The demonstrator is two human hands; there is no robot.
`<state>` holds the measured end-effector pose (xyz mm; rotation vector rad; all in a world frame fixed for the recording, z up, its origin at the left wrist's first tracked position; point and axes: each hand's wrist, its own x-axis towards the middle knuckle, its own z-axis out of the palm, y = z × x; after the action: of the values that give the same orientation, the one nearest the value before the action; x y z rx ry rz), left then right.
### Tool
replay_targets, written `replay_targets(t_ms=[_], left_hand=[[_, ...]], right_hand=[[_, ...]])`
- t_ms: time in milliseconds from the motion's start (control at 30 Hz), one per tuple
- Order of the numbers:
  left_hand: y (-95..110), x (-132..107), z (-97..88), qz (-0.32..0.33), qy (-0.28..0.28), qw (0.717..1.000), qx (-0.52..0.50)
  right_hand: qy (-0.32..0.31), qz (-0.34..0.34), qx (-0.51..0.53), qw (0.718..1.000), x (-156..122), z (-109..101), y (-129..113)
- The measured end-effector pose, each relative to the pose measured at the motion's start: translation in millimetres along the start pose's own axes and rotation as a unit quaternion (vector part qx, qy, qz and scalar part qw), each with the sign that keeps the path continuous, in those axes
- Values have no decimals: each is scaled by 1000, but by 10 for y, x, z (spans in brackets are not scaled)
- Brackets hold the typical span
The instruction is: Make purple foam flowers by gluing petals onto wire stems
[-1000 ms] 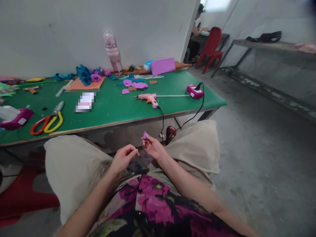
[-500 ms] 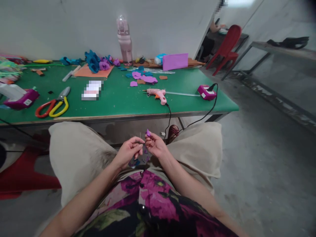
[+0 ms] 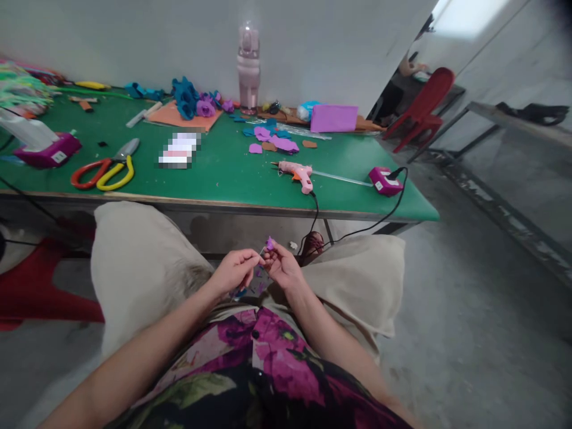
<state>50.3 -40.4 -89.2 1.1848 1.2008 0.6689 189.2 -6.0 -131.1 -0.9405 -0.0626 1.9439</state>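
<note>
Over my lap, my left hand (image 3: 236, 269) is closed with thumb and fingertips pinched on a thin wire (image 3: 261, 252). The wire slants up toward a small purple flower piece (image 3: 270, 243). My right hand (image 3: 284, 265) pinches that piece between thumb and fingers, its other fingers curled. Whether the wire touches the piece is too small to tell. On the green table (image 3: 232, 190) beyond lie a pink glue gun (image 3: 295, 171) with a clear glue stick in its back, and loose purple petal cutouts (image 3: 285, 145).
Red-and-yellow-handled scissors (image 3: 109, 167) lie on the left. Teal and purple flowers (image 3: 185, 98) rest on an orange sheet near a pink bottle (image 3: 248, 74). The glue gun's black cord (image 3: 357, 227) hangs past the table edge from a magenta adapter (image 3: 385, 180). A red chair (image 3: 426, 107) stands behind right.
The wire has tilted from upright to slanting toward the purple piece, and my left hand has turned slightly. The whole view has swung a little, shifting the table items right.
</note>
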Motion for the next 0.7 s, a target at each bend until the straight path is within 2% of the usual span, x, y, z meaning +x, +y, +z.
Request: replay_targets(t_ms=[267,700], left_hand=[[22,-12,47,-31,-15,998,-48],[29,-13,54,-33,-4,997,-67]], right_hand=[[10,4,-18,1000,-5,-3,15],[-3,-2,-31,1000,-8,-17,37]])
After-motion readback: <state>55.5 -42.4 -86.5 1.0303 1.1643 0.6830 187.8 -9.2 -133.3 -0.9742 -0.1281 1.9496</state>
